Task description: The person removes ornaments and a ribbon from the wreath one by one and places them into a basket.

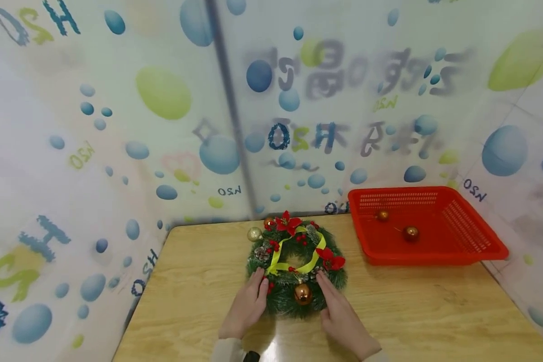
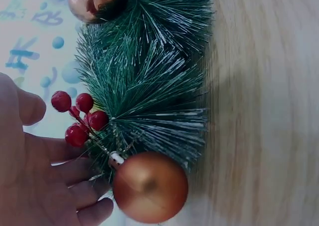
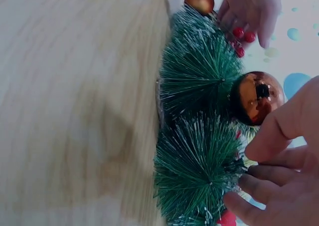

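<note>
A green Christmas wreath lies on the table, trimmed with red poinsettias, red berries, pine cones, a yellow ribbon and baubles. My left hand touches its near left side, fingers extended beside the berries. A matte orange bauble hangs close to those fingers in the left wrist view. On the near right side, my right hand rests its fingertips against the greenery. A shiny copper bauble sits between both hands, near the right thumb. Neither hand grips anything.
To the right at the back stands a red plastic basket holding two small baubles. A pale gold bauble sticks out at the wreath's left. Printed curtains enclose the wooden table behind and at both sides.
</note>
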Demonstrator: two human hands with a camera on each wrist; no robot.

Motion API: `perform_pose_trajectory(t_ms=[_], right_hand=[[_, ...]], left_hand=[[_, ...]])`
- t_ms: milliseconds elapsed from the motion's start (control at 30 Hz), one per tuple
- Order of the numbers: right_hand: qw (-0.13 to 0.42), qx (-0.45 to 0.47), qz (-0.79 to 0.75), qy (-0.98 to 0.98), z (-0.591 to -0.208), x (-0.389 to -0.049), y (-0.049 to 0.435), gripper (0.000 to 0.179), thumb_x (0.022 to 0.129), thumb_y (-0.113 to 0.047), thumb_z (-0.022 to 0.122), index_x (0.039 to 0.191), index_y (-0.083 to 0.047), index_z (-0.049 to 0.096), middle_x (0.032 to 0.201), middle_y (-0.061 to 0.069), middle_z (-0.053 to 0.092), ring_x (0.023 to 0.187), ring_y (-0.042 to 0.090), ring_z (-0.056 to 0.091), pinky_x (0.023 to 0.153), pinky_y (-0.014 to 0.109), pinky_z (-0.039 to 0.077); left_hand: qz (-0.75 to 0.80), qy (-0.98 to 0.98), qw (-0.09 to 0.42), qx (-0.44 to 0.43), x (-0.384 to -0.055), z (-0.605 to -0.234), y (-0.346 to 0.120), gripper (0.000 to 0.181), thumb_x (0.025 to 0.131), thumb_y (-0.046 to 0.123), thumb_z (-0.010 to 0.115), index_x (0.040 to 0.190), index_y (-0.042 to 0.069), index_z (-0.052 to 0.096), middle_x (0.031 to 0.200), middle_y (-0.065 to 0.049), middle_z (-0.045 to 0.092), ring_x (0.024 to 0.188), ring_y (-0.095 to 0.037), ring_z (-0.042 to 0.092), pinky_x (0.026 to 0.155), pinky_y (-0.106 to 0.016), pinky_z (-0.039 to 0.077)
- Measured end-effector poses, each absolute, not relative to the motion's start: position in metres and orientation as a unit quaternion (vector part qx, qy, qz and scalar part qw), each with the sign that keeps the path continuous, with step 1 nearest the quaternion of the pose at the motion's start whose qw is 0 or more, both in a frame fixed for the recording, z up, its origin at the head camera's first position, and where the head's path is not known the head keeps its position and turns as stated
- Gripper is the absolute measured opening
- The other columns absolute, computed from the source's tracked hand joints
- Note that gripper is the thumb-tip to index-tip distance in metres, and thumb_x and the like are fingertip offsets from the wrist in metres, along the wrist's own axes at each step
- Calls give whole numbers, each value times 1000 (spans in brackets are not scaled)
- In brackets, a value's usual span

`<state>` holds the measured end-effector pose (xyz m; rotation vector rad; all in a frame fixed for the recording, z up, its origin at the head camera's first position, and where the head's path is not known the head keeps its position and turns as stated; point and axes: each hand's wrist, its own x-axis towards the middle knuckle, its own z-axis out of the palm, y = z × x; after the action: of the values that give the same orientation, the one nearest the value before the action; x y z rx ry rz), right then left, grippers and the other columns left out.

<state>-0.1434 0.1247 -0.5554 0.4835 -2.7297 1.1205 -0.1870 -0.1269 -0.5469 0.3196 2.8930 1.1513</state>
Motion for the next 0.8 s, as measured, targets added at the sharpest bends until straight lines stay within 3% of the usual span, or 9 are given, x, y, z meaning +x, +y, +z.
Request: perform_pose_trajectory(t_ms=[133, 400, 600, 800], right_hand=[[64, 157, 395, -903, -551, -148, 132, 82, 74, 18, 55, 154, 4, 38, 161, 21, 37, 146, 36, 40, 95, 43, 55], [52, 131, 429, -892, -544, -159, 142, 62, 92, 9, 49, 153, 2, 42, 159, 18, 42, 146, 36, 40, 115, 57, 37], [44, 110, 435, -892, -541, -165, 146, 47, 105, -8, 47, 152, 0, 45, 157, 17, 45, 145, 38, 42, 116, 58, 36], [44, 101, 431, -895, -539, -172, 148, 44, 108, -13, 44, 150, 0, 47, 154, 18, 48, 142, 39, 46, 114, 59, 38]], left_hand=[[359, 927, 6, 111, -180, -546, -123, 58, 111, 35, 35, 151, -7, 41, 158, -25, 39, 147, -44, 37, 118, -60, 32], [343, 930, 7, 129, -160, -546, -115, 65, 111, 41, 34, 152, -9, 37, 158, -28, 36, 145, -47, 39, 115, -61, 35], [332, 934, 3, 130, -149, -547, -108, 67, 110, 44, 34, 152, -8, 38, 159, -27, 37, 144, -45, 41, 114, -60, 37], [347, 928, 21, 134, -140, -548, -104, 70, 110, 47, 33, 153, -8, 37, 160, -27, 35, 145, -45, 40, 113, -62, 37]])
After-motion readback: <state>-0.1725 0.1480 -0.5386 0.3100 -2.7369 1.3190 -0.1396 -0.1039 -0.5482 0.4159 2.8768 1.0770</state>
